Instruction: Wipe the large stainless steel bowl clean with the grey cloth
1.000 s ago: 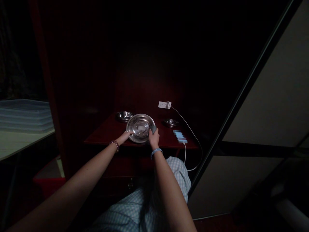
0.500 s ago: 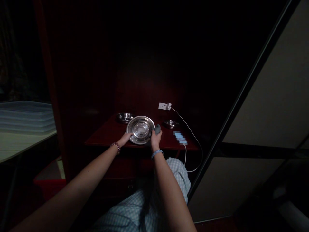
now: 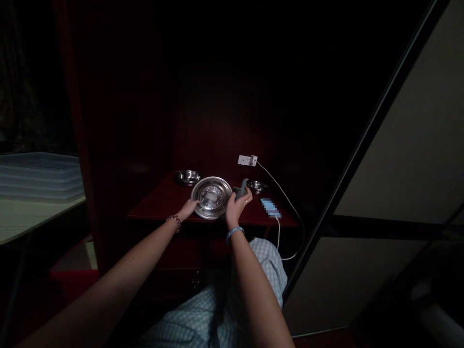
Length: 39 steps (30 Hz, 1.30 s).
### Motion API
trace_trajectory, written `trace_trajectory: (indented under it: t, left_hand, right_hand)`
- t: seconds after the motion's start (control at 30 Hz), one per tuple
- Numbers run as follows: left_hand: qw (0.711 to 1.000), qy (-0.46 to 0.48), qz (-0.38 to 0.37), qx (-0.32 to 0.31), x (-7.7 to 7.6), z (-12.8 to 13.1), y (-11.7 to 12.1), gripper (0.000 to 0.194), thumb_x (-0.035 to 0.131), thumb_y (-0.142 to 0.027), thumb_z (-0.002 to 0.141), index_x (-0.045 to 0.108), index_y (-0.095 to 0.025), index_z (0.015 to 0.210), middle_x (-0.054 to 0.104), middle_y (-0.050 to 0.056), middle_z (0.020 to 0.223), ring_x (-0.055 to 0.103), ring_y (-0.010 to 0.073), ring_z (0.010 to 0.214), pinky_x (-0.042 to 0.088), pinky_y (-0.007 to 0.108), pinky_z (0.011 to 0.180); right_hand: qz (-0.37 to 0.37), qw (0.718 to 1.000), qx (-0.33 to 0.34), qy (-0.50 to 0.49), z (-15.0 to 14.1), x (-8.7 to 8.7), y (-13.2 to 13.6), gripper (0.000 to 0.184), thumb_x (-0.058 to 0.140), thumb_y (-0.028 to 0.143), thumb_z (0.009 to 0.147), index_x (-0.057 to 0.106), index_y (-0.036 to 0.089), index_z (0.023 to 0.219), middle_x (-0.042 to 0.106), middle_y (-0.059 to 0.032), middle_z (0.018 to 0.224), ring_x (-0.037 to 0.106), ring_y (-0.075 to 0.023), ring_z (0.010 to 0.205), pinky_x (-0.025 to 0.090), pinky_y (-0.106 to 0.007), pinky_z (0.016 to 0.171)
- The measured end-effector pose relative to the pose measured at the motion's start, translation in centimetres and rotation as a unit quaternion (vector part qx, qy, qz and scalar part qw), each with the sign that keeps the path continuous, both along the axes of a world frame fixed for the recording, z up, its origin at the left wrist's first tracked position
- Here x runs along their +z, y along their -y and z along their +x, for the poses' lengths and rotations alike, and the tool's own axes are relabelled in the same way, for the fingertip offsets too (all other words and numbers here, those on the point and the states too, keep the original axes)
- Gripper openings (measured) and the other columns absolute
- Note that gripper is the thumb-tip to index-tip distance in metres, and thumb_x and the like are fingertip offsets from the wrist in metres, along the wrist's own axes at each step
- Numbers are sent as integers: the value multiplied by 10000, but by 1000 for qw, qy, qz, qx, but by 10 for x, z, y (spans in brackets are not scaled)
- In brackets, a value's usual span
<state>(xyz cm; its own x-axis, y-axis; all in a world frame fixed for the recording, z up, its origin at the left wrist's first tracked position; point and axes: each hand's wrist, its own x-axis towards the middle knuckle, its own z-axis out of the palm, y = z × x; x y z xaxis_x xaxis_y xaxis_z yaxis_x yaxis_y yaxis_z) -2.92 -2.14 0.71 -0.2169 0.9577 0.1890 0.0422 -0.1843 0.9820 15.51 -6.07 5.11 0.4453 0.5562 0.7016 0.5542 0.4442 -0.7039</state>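
Note:
A shiny round metal basin is tilted up in front of me, its inside facing me. My left hand grips its lower left rim, thumb over the edge. At the basin's right edge, my right hand is closed on a grey cloth, one end of which sticks up above the fingers. Whether the cloth touches the rim I cannot tell. Behind on the left is a metal bowl; a smaller metal bowl sits behind my right hand.
The dark red desktop carries the bowls and a blurred-out phone with a white cable running to a wall socket. Stacked clear plastic lids or trays lie on a pale table at left, above a red bin.
My right hand has shifted slightly right and its fingers have loosened outward, with more of the cloth now standing up. The basin has dipped slightly in my left hand.

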Motion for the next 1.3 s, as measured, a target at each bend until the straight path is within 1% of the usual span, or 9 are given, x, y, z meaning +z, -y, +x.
trace_trajectory:
  t: [0.1,0.2,0.33,0.4,0.7,0.9,1.03,1.13,1.3]
  left_hand:
    - [1000,23,-2,-2,5,3,5,181,667,-145,679,733,-162,846,811,104,916,726,320,1086,524,426,1032]
    - [999,45,10,-21,5,6,6,210,677,-225,723,733,-148,910,809,117,966,721,319,1102,515,438,1045]
    - [997,52,23,-43,3,6,4,366,706,-409,762,731,-130,998,803,142,1020,709,322,1133,494,432,1062]
    - [997,48,34,-51,4,6,5,461,693,-491,786,725,-129,1071,798,145,1061,694,314,1170,482,406,1072]
    - [999,-13,-8,-48,13,1,22,729,497,-738,868,711,-135,1216,738,171,1250,622,307,1297,421,358,1121]
    - [999,-23,7,-29,14,2,25,731,489,-740,873,703,-144,1237,728,158,1275,598,298,1327,407,358,1134]
    - [999,-14,11,-26,13,1,23,747,522,-752,847,704,-139,1234,750,162,1226,629,303,1288,430,362,1111]
    - [999,-12,6,-31,11,0,20,754,490,-757,861,710,-132,1221,739,169,1248,630,304,1284,428,355,1112]
    - [1000,-9,2,-29,6,-1,14,740,430,-755,888,721,-143,1185,727,160,1281,605,297,1316,404,350,1138]
  right_hand:
    - [20,997,54,56,-4,6,14,561,408,147,901,394,150,1461,307,-225,1520,487,-294,1346,418,-462,1109]
    - [33,978,70,195,-4,9,24,509,470,117,885,515,163,1390,331,-186,1556,441,-282,1398,388,-432,1155]
    - [43,883,105,456,-2,7,25,480,530,91,908,582,213,1369,465,-117,1548,389,-271,1447,280,-471,1233]
    - [34,852,107,511,-1,5,22,467,495,84,943,581,212,1383,519,-107,1524,400,-263,1446,248,-502,1245]
    - [-80,892,65,440,8,-2,15,472,392,50,945,635,133,1342,608,-176,1428,320,-272,1507,201,-571,1238]
    - [-125,860,34,494,-1,-12,19,386,506,57,865,717,101,1185,728,-189,1210,511,-296,1342,228,-519,1220]
    - [-190,831,56,520,-12,-13,25,291,577,122,846,743,83,1081,741,-210,1122,616,-312,1177,400,-430,1093]
    - [-216,828,79,511,-18,-13,31,330,575,184,880,719,117,1170,745,-182,1123,655,-307,1109,492,-391,961]
    - [-184,843,157,481,-22,-17,39,543,512,265,960,491,274,1502,735,-83,1227,691,-244,1073,524,-349,938]
